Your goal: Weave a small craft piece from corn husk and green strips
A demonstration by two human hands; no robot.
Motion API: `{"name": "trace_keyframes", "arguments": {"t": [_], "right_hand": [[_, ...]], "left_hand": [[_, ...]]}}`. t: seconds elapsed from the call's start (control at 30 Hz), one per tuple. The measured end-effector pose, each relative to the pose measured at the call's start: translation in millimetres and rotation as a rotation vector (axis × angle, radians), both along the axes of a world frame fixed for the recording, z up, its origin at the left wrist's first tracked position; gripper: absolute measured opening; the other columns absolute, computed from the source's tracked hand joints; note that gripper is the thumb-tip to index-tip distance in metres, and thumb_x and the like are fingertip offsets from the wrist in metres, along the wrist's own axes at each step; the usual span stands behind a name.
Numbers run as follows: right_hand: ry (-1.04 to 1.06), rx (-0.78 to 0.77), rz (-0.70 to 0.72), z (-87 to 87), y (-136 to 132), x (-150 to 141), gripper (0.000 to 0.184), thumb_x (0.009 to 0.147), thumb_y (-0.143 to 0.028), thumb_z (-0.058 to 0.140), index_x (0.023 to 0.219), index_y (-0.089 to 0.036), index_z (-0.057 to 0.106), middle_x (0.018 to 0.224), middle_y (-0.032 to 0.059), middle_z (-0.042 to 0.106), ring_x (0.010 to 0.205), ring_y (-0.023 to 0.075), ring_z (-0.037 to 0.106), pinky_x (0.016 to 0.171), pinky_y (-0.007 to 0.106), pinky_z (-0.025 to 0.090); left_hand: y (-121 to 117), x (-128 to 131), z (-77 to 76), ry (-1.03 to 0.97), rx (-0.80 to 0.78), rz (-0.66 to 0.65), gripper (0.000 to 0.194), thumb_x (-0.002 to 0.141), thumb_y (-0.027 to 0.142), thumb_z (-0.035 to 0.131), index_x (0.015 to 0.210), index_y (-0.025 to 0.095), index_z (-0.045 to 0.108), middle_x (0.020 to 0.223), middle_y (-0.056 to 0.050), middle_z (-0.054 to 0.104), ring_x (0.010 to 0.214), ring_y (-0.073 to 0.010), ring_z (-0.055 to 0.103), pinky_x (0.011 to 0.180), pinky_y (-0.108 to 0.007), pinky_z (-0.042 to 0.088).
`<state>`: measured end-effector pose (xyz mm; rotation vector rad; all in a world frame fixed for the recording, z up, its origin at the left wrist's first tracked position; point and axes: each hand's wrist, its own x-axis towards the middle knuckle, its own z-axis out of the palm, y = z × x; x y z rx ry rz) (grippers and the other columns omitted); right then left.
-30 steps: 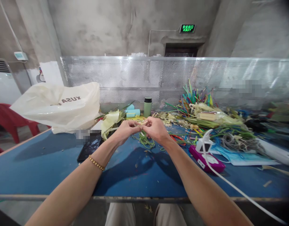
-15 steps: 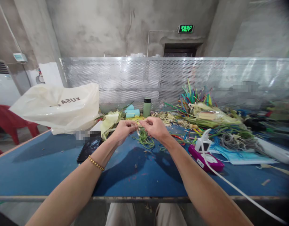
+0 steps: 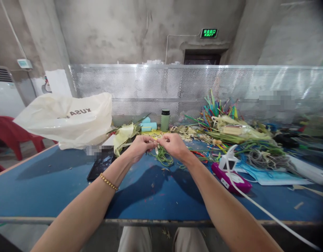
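Note:
My left hand (image 3: 141, 147) and my right hand (image 3: 174, 145) meet fingertip to fingertip above the blue table. Both are closed in a pinch on a small pale strip (image 3: 157, 150), whose end hangs down between them. Most of the strip is hidden by the fingers, and what it is made of is too small to tell. Just below and behind it lies a loose tangle of green cord (image 3: 164, 159) on the tabletop. Left of my left hand are pale, dry husk-like leaves (image 3: 122, 136).
A green bottle (image 3: 165, 121) and light-blue rolls (image 3: 149, 126) stand at the back. A white bag (image 3: 64, 120) and black tablet (image 3: 100, 166) are left. Right lie a magenta power strip (image 3: 229, 178) with a white cable, cords (image 3: 263, 157), and a blue mask (image 3: 277, 176).
My hands have drawn slightly closer, their fingertips now meeting. The pale strip hangs more upright between them. The whole view has shifted a little.

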<state>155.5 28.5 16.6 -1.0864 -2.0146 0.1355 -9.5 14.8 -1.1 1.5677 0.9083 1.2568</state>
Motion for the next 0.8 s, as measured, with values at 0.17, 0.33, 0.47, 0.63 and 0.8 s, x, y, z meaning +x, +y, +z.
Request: {"name": "trace_keyframes", "arguments": {"t": [0.17,0.33,0.47,0.63,0.8], "right_hand": [[-0.060,0.035,-0.030,1.9,-4.8,-3.0,0.032,0.079,-0.028,0.060,0.051,-0.016,0.050,0.051,-0.0029,0.045,0.053,0.0097,0.037,0.054,0.024,0.025],[-0.096,0.036,0.017,1.5,-2.8,-0.4,0.034,0.084,-0.028,0.055,0.052,-0.016,0.049,0.051,-0.0028,0.044,0.053,0.0095,0.036,0.054,0.025,0.024],[-0.098,-0.038,0.069,5.2,-0.6,10.7,0.027,0.081,-0.032,0.057,0.061,-0.015,0.058,0.054,-0.0024,0.049,0.053,0.0097,0.040,0.054,0.024,0.027],[-0.131,0.027,0.153,10.1,-7.4,16.5,0.009,0.074,-0.014,0.055,0.068,-0.015,0.061,0.055,-0.0026,0.053,0.052,0.0091,0.044,0.055,0.022,0.031],[-0.058,0.160,0.230,10.7,-7.8,12.9,0.012,0.080,-0.018,0.053,0.074,-0.015,0.063,0.061,-0.0017,0.055,0.055,0.0087,0.042,0.056,0.023,0.031]], "left_hand": [[-1.2,1.4,2.4,0.031,-0.007,0.019,0.020,0.061,0.028,0.075,0.064,0.011,0.065,0.052,0.000,0.055,0.045,-0.0073,0.042,0.045,-0.023,0.025],[0.1,0.4,1.7,0.099,0.065,0.068,0.019,0.064,0.030,0.071,0.063,0.012,0.064,0.051,0.001,0.054,0.046,-0.0065,0.039,0.046,-0.022,0.026],[8.2,-5.5,-2.0,0.160,0.159,0.169,0.018,0.067,0.029,0.065,0.063,0.011,0.065,0.050,0.001,0.053,0.048,-0.0075,0.037,0.047,-0.022,0.026],[13.1,-9.0,-4.0,0.297,0.242,0.259,0.014,0.069,0.022,0.059,0.062,0.012,0.066,0.054,0.000,0.056,0.052,-0.0095,0.042,0.050,-0.022,0.030],[6.3,-4.0,-2.1,0.461,0.327,0.214,0.015,0.071,0.019,0.056,0.064,0.012,0.067,0.056,-0.001,0.058,0.055,-0.0107,0.045,0.053,-0.023,0.033]]}}
